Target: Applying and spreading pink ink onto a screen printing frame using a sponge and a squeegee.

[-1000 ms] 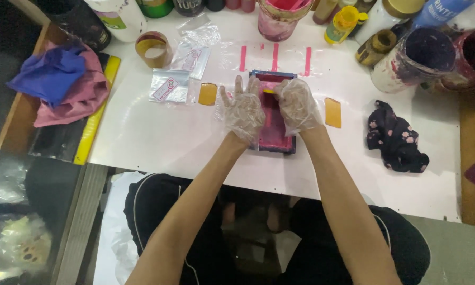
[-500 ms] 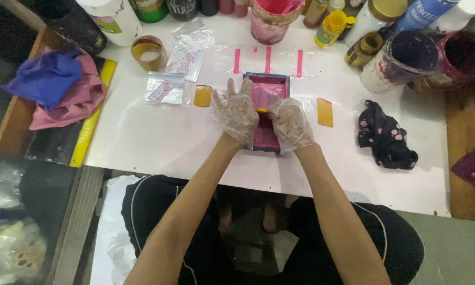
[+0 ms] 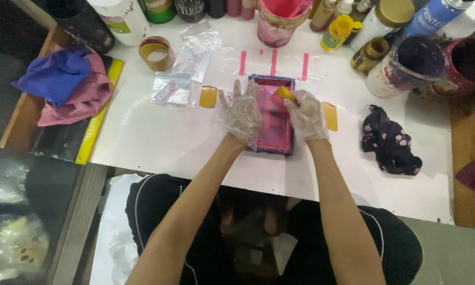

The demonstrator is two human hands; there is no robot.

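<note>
The left hand [image 3: 241, 113] presses flat, fingers spread, on the small pink-inked screen frame [image 3: 273, 113] at the middle of the white tabletop [image 3: 158, 137]; the right hand [image 3: 305, 115] has its grip closed on a yellow scraper [image 3: 285, 94] over the mesh; if the frame slides under the stroke, the print could smear; wet gloves may slip.

Both bare forearms reaching forward and converging, left hand in a clear plastic glove [image 3: 241, 112] pressing flat with fingers spread, right hand in a clear plastic glove [image 3: 306, 115] curling, fingertips pinching closed, wrists nearly level.
</note>
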